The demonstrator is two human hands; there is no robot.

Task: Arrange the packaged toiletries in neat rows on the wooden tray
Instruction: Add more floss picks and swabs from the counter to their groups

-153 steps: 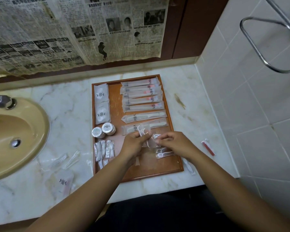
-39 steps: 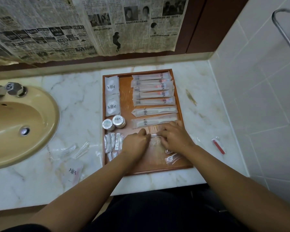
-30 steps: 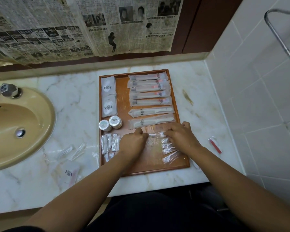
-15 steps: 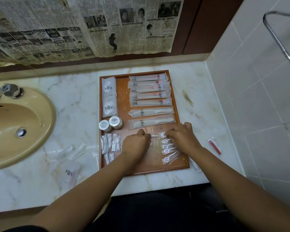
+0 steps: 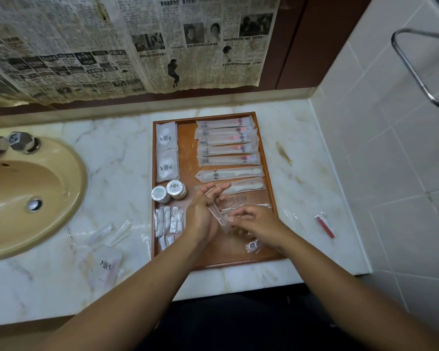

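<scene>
The wooden tray [image 5: 188, 259] lies on the marble counter. Long packets [image 5: 227, 148] are stacked in rows at its far right, and two square packets [image 5: 165, 153] lie at its far left. Two round tins [image 5: 168, 192] and several cotton swab packets [image 5: 169, 220] sit below the square packets. My left hand [image 5: 203, 214] is over the tray's middle, fingers straight, palm turned right. My right hand [image 5: 256, 221] is close beside it and pinches a clear plastic packet [image 5: 218, 216] that reaches to the left palm. A floss pick packet [image 5: 254, 245] lies under my right wrist.
A beige sink [image 5: 36, 198] with a tap [image 5: 20, 141] is on the left. Loose clear packets [image 5: 107, 233] and a printed sachet [image 5: 105, 266] lie on the counter left of the tray, a red-tipped packet [image 5: 325, 225] to its right. Tiled wall and a towel rail [image 5: 416, 72] stand at right.
Both hands have lifted off the small packets they were pressing on the tray. My left hand has straightened its fingers, and my right hand now holds a clear packet nearer to me.
</scene>
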